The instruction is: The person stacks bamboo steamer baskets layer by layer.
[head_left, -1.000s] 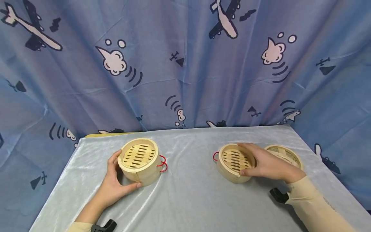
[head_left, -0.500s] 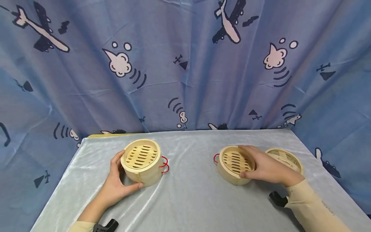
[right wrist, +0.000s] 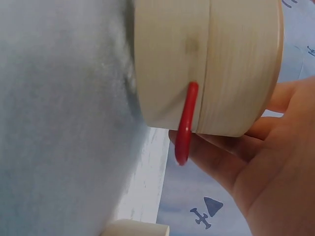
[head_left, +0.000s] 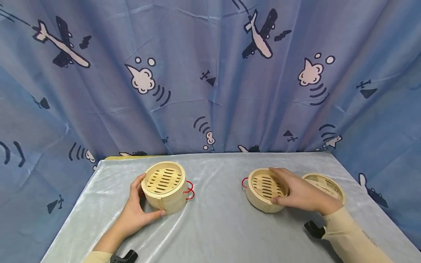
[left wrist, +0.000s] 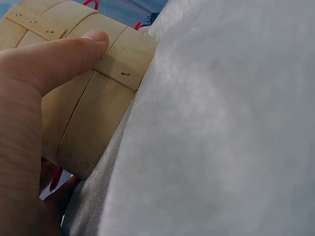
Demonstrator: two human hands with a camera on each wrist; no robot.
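At the left of the head view, two stacked bamboo steamer baskets [head_left: 174, 202] stand upright with slatted tops and red loop handles [head_left: 189, 190]. My left hand [head_left: 133, 215] grips the stack from its left side; in the left wrist view the thumb [left wrist: 74, 56] lies across the stapled band. Right of centre is a single bamboo steamer basket [head_left: 260, 197], with one red handle [head_left: 244, 182] on its left. My right hand [head_left: 297, 191] holds its right rim from above, thumb near the front. The right wrist view shows another red handle [right wrist: 186, 123] on this basket's wall.
A round bamboo lid [head_left: 338, 190] lies behind the right hand, partly hidden by it. Pale grey cloth [head_left: 217, 226] covers the table. A blue printed curtain [head_left: 184, 73] hangs along the back and sides, and a yellow edge [head_left: 126, 157] shows at the back left.
The head view has shifted, so the whole scene sits slightly lower, with the left side further right. Both hands keep their hold on the baskets, which stay about where they were on the table.
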